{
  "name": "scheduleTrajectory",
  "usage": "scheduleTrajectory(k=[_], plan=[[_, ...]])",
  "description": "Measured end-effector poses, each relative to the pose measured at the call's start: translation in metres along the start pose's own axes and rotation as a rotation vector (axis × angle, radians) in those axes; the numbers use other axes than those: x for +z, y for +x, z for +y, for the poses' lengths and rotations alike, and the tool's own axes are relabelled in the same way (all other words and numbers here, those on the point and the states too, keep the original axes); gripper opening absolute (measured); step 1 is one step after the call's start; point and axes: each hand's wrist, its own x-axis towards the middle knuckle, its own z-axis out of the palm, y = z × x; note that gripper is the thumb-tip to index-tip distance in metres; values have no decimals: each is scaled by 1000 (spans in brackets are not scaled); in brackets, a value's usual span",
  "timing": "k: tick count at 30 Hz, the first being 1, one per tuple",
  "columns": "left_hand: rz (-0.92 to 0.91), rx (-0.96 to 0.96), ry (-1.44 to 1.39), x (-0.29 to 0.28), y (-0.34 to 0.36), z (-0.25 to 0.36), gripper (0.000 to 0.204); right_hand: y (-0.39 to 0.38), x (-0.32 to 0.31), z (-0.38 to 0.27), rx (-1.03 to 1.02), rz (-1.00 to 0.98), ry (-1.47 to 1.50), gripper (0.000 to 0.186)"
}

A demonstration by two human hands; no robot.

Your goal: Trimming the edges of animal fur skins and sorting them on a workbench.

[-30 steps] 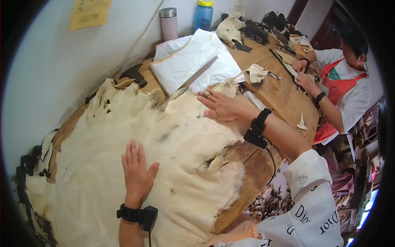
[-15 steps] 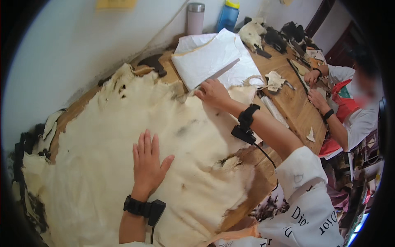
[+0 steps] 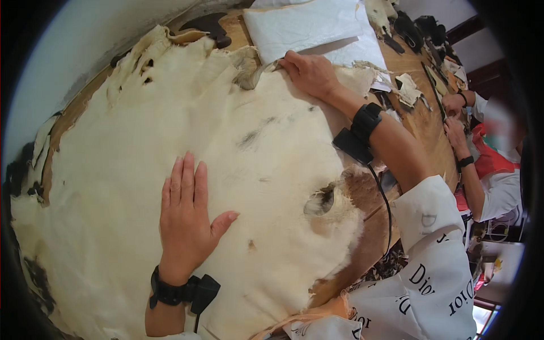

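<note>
A large cream-coloured animal hide (image 3: 124,158) lies spread over the table, with ragged edges and several holes and dark patches. My left hand (image 3: 187,221) rests flat on its middle, fingers stretched out and thumb apart. At the far edge, my right hand (image 3: 311,73) is closed on the hide, with the fingertips partly hidden. Just left of those fingers a flap of the edge is turned up, showing greyish hair (image 3: 247,73). A hole with dark hair (image 3: 322,200) shows near the hide's right edge.
Folded white sheets (image 3: 306,28) lie beyond my right hand. A dark, flat curved tool (image 3: 207,25) sits at the back by the wall. Hide scraps (image 3: 407,89) lie on the wooden table (image 3: 428,133). At the right, a co-worker's hands (image 3: 455,119) handle pieces.
The view has shifted, lowering the wall and bottles out of sight. Beside my right hand the hide's edge is now turned up, and the hide's right side lies flatter. My left hand stays flat.
</note>
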Motion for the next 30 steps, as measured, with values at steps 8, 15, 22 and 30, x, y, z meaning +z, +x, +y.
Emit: scheduleTrajectory(k=[8,15,22,30], plan=[[56,-3,40,13,-1,-3,69,-30,-68,-33,-79,84,-86,15],[126,16,18,16,-1,-3,65,-112,-143,-127,-142,-649,405,10],[134,36,43,16,0,-1,64,-128,-158,-110,326,-357,411,10],[107,15,28,19,-4,-3,64,-159,-165,-107,417,-94,465,10]])
